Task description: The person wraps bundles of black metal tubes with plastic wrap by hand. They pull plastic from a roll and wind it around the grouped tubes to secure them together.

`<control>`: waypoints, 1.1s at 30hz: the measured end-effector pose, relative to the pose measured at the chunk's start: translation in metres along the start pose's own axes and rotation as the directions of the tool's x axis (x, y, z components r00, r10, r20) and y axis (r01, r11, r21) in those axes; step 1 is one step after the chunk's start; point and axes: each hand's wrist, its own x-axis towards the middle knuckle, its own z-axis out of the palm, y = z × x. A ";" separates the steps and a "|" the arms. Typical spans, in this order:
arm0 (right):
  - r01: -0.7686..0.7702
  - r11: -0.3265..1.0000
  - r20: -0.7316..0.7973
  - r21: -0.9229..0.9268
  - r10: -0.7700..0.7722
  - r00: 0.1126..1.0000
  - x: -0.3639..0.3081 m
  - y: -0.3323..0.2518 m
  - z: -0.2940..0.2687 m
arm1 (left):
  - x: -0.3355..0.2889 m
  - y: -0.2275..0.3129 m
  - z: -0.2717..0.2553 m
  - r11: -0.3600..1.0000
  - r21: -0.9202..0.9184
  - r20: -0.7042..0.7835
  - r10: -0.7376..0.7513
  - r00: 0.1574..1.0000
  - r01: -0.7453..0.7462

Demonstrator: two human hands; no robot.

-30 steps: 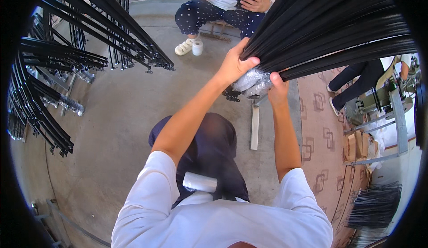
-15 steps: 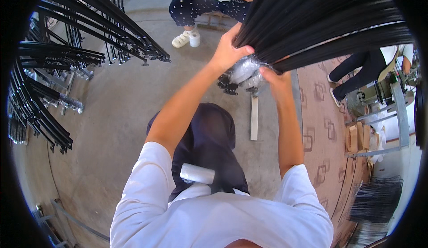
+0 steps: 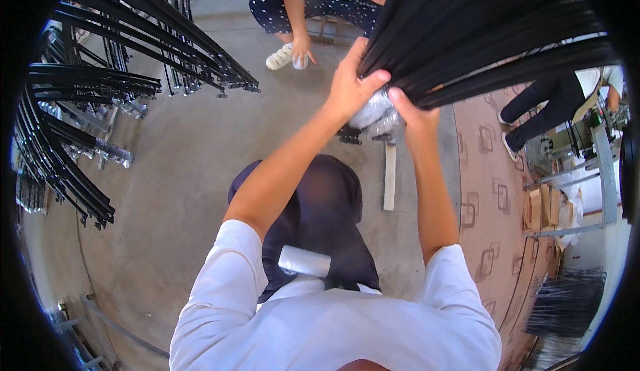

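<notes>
A thick bundle of long black rods (image 3: pixel 480 31) rises to the upper right in front of me. Clear plastic film (image 3: pixel 379 114) wraps its near end, and dark end fittings (image 3: pixel 349 135) stick out below. My left hand (image 3: pixel 351 83) is closed round the left side of the bundle, just above the film. On the other side my right hand (image 3: pixel 416 114) grips it, thumb pointing up and toward the left thumb. The fingers of both hands are partly hidden behind the bundle. In my lap lies a roll of clear film (image 3: pixel 304 262).
More black rods (image 3: pixel 153 28) hang on racks at the left. Ahead, a crouching person (image 3: pixel 313 1) reaches down to a white roll (image 3: pixel 300 62) on the floor. A pale strip (image 3: pixel 389 178) lies below the bundle. Another person (image 3: pixel 553 108) stands at the right, near cardboard boxes (image 3: pixel 541 208).
Both my hands have shifted slightly right with the bundle and sit closer together. The crouching person's arm has come down to the white roll on the floor.
</notes>
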 end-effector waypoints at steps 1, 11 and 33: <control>0.032 0.999 0.009 0.006 -0.032 0.999 0.001 -0.001 0.001 | -0.001 -0.002 0.000 1.000 0.007 -0.007 -0.009 1.000 0.009; -0.093 0.981 0.141 -0.168 0.118 0.983 0.014 0.030 -0.040 | -0.008 -0.003 -0.012 0.994 -0.086 0.166 -0.052 0.985 0.067; 0.102 0.751 0.656 -0.652 0.492 0.573 -0.237 -0.015 0.045 | -0.013 0.017 -0.033 0.937 -0.200 0.493 -0.156 0.856 0.286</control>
